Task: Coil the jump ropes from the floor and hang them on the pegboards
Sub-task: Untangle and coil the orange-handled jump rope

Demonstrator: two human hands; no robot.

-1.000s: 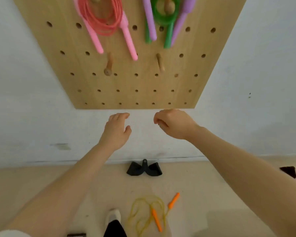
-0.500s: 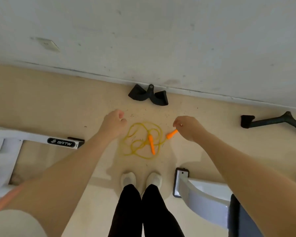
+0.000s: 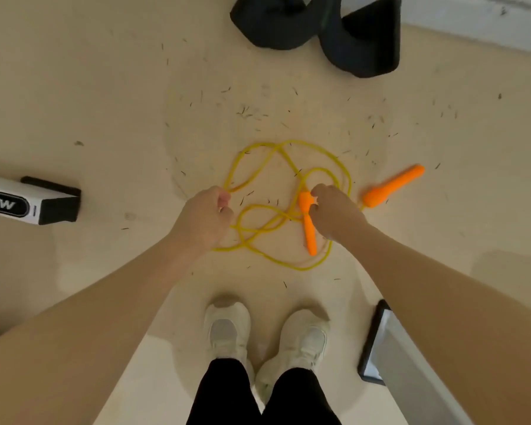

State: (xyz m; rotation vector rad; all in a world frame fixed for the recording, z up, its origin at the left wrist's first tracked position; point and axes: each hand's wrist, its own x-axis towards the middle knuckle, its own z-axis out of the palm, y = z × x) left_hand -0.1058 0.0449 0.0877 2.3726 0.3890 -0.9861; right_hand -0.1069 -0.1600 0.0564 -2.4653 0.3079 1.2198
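Observation:
A yellow jump rope (image 3: 288,179) lies in a loose tangle on the beige floor in front of my feet. One orange handle (image 3: 309,234) lies inside the tangle; the other orange handle (image 3: 393,187) lies out to the right. My right hand (image 3: 334,214) is down at the near handle, its fingertips curled round the handle's top end. My left hand (image 3: 204,217) has its fingers curled at the tangle's left loop, where the cord runs in under its fingertips. The pegboard is out of view.
A black folded object (image 3: 319,29) lies against the wall ahead. A white frame foot with a black end cap (image 3: 43,204) juts in from the left. Another white frame piece (image 3: 390,357) sits at the lower right beside my white shoes (image 3: 227,329). Small dark debris dots the floor.
My view dropped from the pegboard to the floor. Both hands went down to the rope; my right hand moved from the outer handle to the near one.

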